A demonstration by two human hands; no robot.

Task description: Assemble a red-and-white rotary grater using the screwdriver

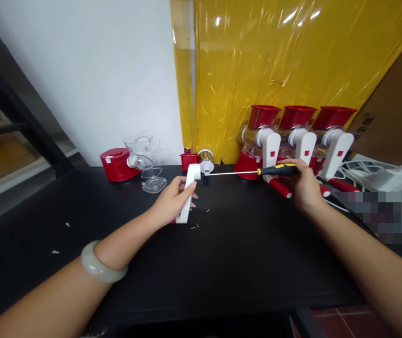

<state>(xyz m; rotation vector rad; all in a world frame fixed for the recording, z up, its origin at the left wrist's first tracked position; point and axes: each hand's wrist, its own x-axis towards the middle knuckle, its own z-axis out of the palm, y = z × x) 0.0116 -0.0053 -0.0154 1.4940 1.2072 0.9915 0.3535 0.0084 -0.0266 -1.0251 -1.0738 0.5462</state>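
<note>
Upright above the black tabletop, a white crank handle [189,197] with a red grip at its lower end is held by my left hand [174,199], fingers wrapped around it. My right hand [305,185] grips the black and yellow handle of a screwdriver [279,169]. The screwdriver lies level, its metal shaft pointing left and its tip at the round upper end of the crank handle. Whether a screw sits at the tip is too small to tell. Several small screws [194,227] lie on the table below my left hand.
Three rotary graters [271,141] with red hoppers stand at the back right. A grater drum [206,161] and red hopper [189,162] sit at the back middle. Left of them are a red base [118,164] and clear plastic parts [144,150]. White cables [366,171] lie far right.
</note>
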